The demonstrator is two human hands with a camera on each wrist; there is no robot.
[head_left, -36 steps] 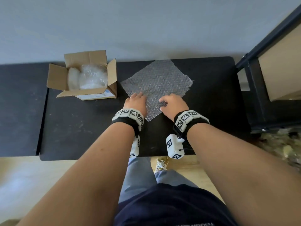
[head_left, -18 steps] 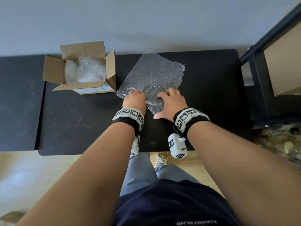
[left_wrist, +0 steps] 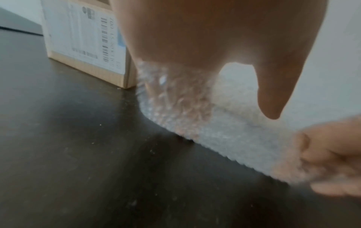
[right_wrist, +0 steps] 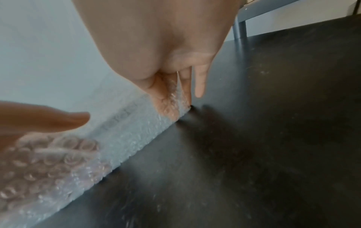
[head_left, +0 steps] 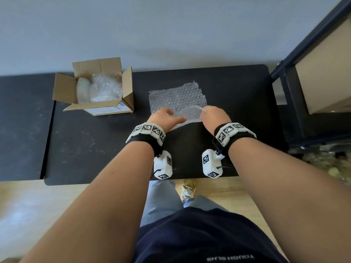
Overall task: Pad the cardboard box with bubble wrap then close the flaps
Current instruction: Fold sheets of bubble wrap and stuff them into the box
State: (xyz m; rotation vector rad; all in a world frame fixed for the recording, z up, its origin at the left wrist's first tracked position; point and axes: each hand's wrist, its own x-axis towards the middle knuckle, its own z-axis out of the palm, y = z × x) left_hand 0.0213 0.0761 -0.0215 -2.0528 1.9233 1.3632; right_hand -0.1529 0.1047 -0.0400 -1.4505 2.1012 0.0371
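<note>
An open cardboard box (head_left: 98, 106) stands at the table's back left with crumpled bubble wrap (head_left: 103, 88) inside; its four flaps stand open. To its right a flat bubble wrap sheet (head_left: 177, 95) lies on the black table (head_left: 85, 145). My left hand (head_left: 171, 115) holds the sheet's near left edge, fingers under it and thumb on top. At the near right corner my right hand (head_left: 206, 112) pinches the sheet. The near edge is lifted off the table and curls over toward the wall. In the wrist views the raised sheet (left_wrist: 195, 115) (right_wrist: 126, 138) stretches between both hands.
A dark metal shelf frame (head_left: 292, 88) with a tan panel stands at the right end of the table. A second dark surface (head_left: 22, 120) adjoins the table on the left. A grey wall runs behind. Wooden floor lies below the table's front edge.
Both hands moved apart along the sheet's near edge and raised it off the table, folding it away from me. The sheet turned from a diagonal lie to square with the table.
</note>
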